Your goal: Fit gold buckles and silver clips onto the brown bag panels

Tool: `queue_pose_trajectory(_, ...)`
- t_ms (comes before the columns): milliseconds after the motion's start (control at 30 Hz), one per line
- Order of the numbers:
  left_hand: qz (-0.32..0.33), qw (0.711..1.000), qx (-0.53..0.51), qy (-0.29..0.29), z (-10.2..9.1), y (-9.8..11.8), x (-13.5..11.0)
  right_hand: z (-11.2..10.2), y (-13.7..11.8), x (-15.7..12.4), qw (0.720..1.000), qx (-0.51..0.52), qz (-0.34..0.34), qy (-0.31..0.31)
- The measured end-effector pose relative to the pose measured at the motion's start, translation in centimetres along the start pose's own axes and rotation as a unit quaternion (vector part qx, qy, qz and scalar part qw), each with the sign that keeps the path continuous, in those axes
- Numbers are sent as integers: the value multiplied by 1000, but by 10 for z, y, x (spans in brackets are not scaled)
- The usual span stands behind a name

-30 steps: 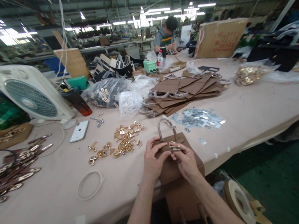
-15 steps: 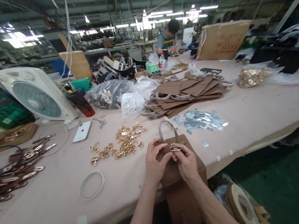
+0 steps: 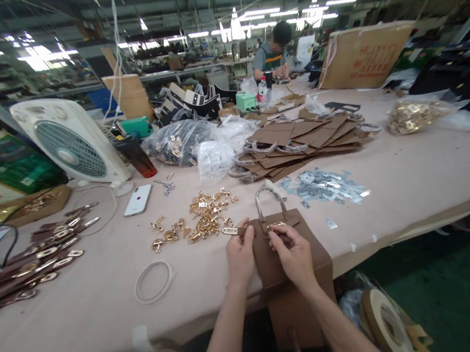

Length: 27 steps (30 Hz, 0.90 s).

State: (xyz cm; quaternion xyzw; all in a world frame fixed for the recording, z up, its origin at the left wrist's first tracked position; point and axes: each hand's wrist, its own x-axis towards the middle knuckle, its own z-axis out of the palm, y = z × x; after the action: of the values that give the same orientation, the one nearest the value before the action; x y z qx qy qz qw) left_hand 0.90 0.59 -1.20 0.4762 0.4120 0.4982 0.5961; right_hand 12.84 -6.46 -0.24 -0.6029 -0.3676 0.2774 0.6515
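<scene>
A small brown leather bag with a plastic-wrapped handle lies over the table's near edge. My left hand pinches a strap end with a metal tip, held out to the left of the bag. My right hand rests on the bag's front flap, its fingers pinched on a small gold clasp. A pile of loose gold metal fittings lies just beyond my left hand.
On the table lie a white tape ring, a white phone, brown straps with metal tips, a white fan, flat brown bag panels, silver pieces and plastic bags of hardware. A person works far off.
My left hand has drawn the metal-tipped strap end out to the left, away from the clasp. My right hand stays on the flap. The view has shifted slightly to the left.
</scene>
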Motion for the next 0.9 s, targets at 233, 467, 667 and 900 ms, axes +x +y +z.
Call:
queue_pose_trajectory(233, -7, 998, -57, -22, 2, 4, 1, 5, 3, 0, 1000, -22, -13, 6)
queue_pose_trajectory(467, -2, 997, -74, -32, 3, 2, -1, 9, 3, -1, 1000, -22, -15, 16)
queue_pose_trajectory(667, 38, 998, -17, -36, 2, 3, -1, 13, 3, 0, 1000, -10, 1, 18)
queue_pose_trajectory(900, 73, 997, 29, -20, 1, 1, 0, 14, 0, 1, 998, -47, -24, 22)
